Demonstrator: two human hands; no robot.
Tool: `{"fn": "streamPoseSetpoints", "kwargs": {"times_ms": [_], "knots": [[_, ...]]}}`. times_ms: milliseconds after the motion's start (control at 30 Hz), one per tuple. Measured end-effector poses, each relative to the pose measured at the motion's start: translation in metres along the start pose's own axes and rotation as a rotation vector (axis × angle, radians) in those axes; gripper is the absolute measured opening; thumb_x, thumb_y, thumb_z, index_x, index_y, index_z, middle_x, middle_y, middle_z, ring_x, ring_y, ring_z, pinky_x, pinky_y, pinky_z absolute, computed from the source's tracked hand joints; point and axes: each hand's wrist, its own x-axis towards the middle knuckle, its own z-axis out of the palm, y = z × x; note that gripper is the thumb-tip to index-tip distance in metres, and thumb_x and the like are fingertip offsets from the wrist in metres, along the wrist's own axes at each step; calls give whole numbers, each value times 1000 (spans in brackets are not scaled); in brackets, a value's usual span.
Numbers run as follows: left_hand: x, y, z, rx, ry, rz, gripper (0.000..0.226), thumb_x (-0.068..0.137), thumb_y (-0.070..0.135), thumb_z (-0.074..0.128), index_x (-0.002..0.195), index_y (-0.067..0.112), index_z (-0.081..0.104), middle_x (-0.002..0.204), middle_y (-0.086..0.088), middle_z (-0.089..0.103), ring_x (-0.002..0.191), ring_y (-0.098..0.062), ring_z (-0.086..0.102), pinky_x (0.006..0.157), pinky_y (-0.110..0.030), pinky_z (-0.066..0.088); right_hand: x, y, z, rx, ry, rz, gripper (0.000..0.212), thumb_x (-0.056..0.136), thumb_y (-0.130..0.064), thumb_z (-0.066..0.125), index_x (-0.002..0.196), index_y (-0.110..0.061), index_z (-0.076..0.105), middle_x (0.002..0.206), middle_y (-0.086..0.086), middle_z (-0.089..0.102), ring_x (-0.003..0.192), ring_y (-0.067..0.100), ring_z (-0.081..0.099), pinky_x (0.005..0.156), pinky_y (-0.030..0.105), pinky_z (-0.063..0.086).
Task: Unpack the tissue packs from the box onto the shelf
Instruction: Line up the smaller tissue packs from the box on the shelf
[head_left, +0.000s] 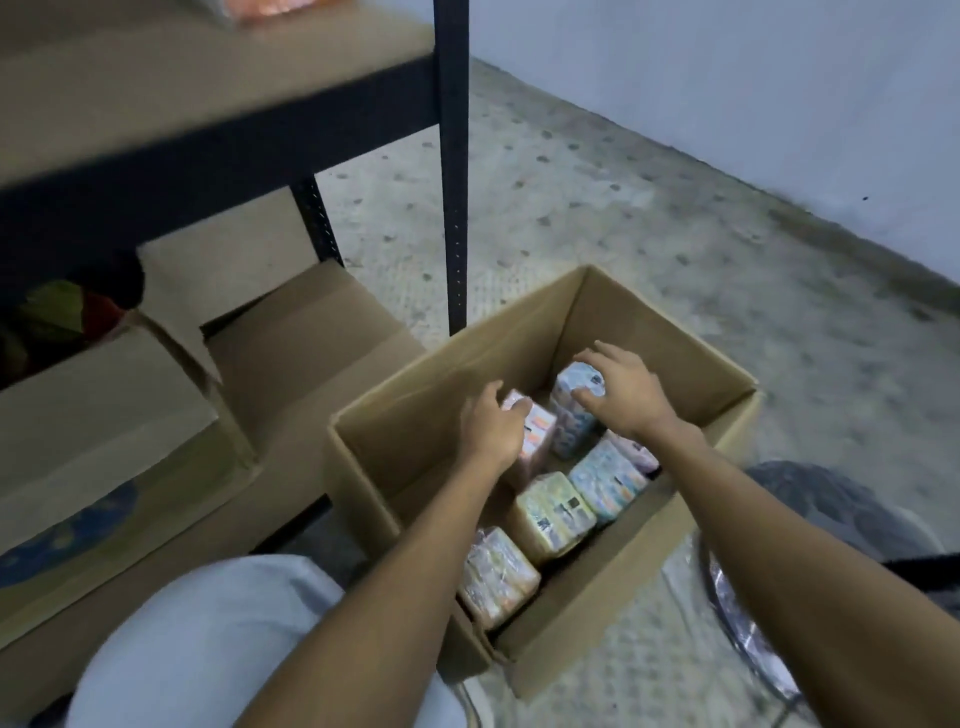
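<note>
At the upper left of the frame I see the shelf (208, 98), a tan board on a dark metal frame, with something orange just showing at its top edge. Below it, at the left, closed cardboard cartons (104, 415) sit under the frame, and my view catches a pale trouser knee (208, 649) at the lower left. The frame's dark upright post (451, 156) runs down the middle of the picture to the speckled floor (649, 234).

Just right of the post's foot stands the open box (410, 431), its flaps down. Inside it, the left hand (493, 428) has its fingers curled over the top of a pink-and-orange pack (539, 434) that stands upright near the centre of the box. Beside that, the right hand (626, 389) closes fingers and thumb around the top of a pale blue pack (571, 415), also upright and touching the pink one.

Nearer the camera, more tissue packs lie along the box's right wall: a peach pack (498, 574) lowest in the frame, then a yellow pack (556, 514), then a second blue pack (605, 480) under the right forearm. At the far right edge a dark round object (831, 499) rests on the floor; it is too blurred for me to name.
</note>
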Motion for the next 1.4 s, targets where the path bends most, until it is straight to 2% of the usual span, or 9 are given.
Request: {"fn": "streamPoseSetpoints", "kwargs": {"times_ms": [100, 267, 467, 700, 833, 933, 1100, 1300, 1400], "knots": [[19, -6, 19, -37, -16, -50, 60, 92, 40, 56, 146, 25, 36, 149, -13, 34, 136, -30, 34, 113, -41, 29, 11, 9, 11, -24, -37, 6, 57, 87, -39, 59, 140, -29, 40, 157, 4, 23, 143, 25, 19, 110, 49, 26], [45, -7, 45, -67, -79, -97, 70, 89, 47, 56, 149, 35, 22, 159, -5, 11, 145, -32, 12, 116, -51, 20, 28, 23, 25, -54, -86, 1, 67, 88, -42, 59, 147, -32, 28, 160, 5, 10, 146, 28, 9, 114, 53, 23], [59, -17, 63, 21, -54, -155, 80, 86, 55, 56, 150, 28, 17, 159, -5, 12, 144, -35, 7, 116, -48, 10, 41, 29, 36, -145, -159, -23, 68, 89, -51, 53, 148, -38, 22, 160, 9, 6, 145, 30, 14, 113, 48, 26], [63, -46, 51, 15, 128, -283, 70, 79, 56, 64, 137, 26, 38, 148, -8, 32, 133, -35, 26, 106, -46, 27, 44, 12, 48, -274, -176, 19, 71, 78, -49, 65, 139, -30, 34, 145, 13, 21, 127, 36, 29, 97, 54, 40], [63, -62, 44, 13, 241, -302, 43, 78, 36, 69, 115, 20, 55, 127, -12, 54, 120, -33, 46, 105, -38, 32, 42, 7, 53, -325, -195, 48, 64, 78, -42, 71, 127, -24, 34, 143, 14, 19, 120, 41, 34, 90, 57, 39], [63, -65, 36, -25, 228, -277, 41, 74, 29, 73, 112, 20, 62, 117, -10, 65, 110, -31, 58, 98, -39, 46, 41, 7, 51, -342, -184, 48, 61, 81, -36, 70, 129, -25, 35, 141, 15, 23, 119, 41, 38, 90, 57, 39], [48, -56, 25, -28, 240, -197, 37, 72, 22, 76, 109, 22, 67, 110, -8, 69, 102, -30, 64, 90, -36, 53, 29, 9, 36, -241, -120, 99, 59, 79, -34, 72, 128, -29, 40, 138, 13, 28, 117, 38, 41, 90, 56, 40], [21, -33, -2, 37, 239, -90, 39, 68, 26, 80, 106, 31, 68, 106, -4, 69, 96, -27, 64, 85, -37, 55, -1, 5, 2, -108, 18, 82, 52, 76, -36, 74, 119, -32, 46, 141, 7, 30, 115, 33, 44, 93, 54, 43], [2, -18, -23, 30, 248, 11, 39, 68, 21, 82, 104, 27, 69, 103, -1, 69, 92, -21, 63, 83, -29, 52, -16, -6, -22, -49, 81, 91, 50, 75, -39, 74, 116, -35, 46, 139, 5, 31, 111, 29, 47, 92, 54, 44]]}}
